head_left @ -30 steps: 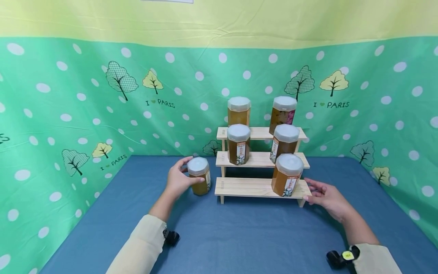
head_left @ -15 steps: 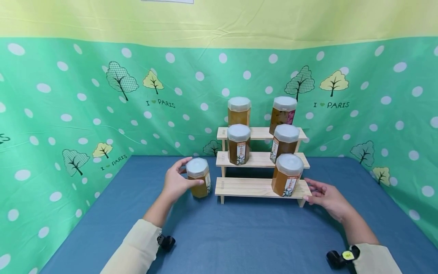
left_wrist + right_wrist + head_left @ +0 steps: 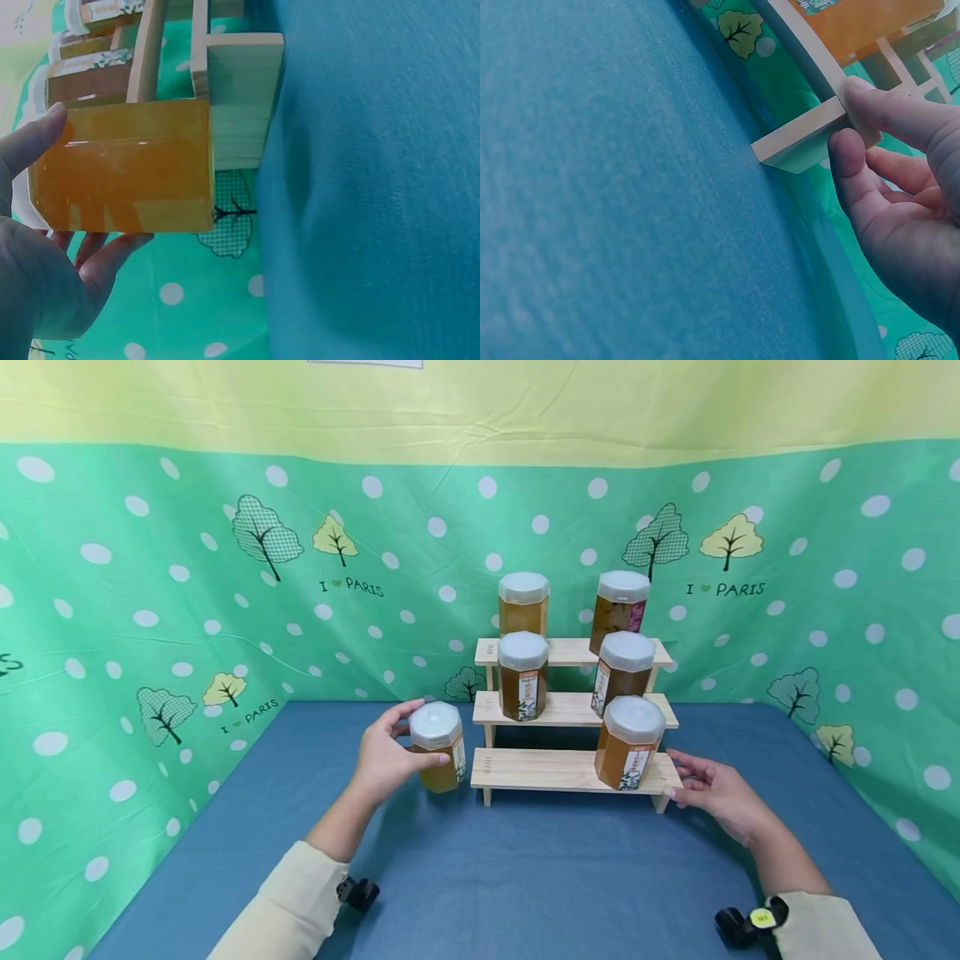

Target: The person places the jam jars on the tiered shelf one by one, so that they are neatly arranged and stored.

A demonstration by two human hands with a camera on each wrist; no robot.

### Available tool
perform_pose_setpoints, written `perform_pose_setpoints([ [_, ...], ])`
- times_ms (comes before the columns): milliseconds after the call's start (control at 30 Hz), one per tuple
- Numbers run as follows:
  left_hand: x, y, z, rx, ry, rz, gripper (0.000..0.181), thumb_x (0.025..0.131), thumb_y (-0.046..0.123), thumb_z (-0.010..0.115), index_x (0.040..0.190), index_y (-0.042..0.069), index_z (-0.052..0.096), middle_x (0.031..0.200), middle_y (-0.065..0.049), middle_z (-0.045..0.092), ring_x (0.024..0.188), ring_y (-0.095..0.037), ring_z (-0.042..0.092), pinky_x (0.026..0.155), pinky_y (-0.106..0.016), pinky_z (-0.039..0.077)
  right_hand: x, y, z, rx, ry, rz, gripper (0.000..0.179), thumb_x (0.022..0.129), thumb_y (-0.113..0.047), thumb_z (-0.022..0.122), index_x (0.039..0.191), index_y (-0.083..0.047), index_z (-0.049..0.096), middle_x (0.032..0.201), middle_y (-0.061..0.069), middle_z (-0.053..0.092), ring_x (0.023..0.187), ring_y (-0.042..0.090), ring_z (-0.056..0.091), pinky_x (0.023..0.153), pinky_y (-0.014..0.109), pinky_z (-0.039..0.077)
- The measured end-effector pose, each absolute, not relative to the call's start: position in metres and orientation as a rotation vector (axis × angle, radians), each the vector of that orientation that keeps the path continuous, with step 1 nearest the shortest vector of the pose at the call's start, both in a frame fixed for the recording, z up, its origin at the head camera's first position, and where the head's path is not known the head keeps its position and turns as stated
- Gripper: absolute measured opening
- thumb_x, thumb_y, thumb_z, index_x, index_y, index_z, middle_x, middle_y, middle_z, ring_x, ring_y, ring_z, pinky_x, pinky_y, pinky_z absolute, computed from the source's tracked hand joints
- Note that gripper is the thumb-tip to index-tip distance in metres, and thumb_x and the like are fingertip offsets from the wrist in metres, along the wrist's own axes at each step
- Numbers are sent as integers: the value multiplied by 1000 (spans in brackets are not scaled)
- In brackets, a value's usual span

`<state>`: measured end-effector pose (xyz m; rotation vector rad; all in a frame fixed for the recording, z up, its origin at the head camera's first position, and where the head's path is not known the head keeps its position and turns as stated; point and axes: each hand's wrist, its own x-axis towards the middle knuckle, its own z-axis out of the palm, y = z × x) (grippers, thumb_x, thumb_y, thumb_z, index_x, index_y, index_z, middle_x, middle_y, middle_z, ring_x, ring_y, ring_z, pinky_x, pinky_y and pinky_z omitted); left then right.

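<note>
My left hand [image 3: 388,758] grips an amber honey jar [image 3: 438,758] with a white lid, thumb on the near side and fingers behind. In the left wrist view the jar [image 3: 135,169] hangs upright a little above the cloth, just left of the wooden three-step rack [image 3: 536,768]. At the rack's lower right end, my right hand [image 3: 716,793] pinches the corner of the bottom step. The right wrist view shows thumb and finger on that shelf end [image 3: 799,135], above its leg. One honey jar [image 3: 630,747] stands on the right of the bottom step.
Two jars, a left one [image 3: 522,681] and a right one [image 3: 625,672], stand on the middle step. The top step bears a pale jar [image 3: 523,610] and a darker jar [image 3: 621,614]. Blue cloth [image 3: 525,885] covers the table; a green dotted curtain [image 3: 412,568] hangs behind.
The left hand has raised the honey jar slightly off the cloth, and the left forearm has shifted back and to the left. The right hand and the rack stay put.
</note>
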<state>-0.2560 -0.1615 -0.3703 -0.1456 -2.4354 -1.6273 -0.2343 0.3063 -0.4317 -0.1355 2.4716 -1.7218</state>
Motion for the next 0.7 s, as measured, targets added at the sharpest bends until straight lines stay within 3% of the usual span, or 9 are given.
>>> perform_pose_setpoints([
  [700,-247,-147,-349,-226,-2442,-1603,88,61,20,95,138,17,54,127,-3,58,111,-25,55,83,-43,53,-234,308,-433,-182,2473,-1743,77,88,-9,72,149,8,28,122,26,51,89,15,61,73,32,56],
])
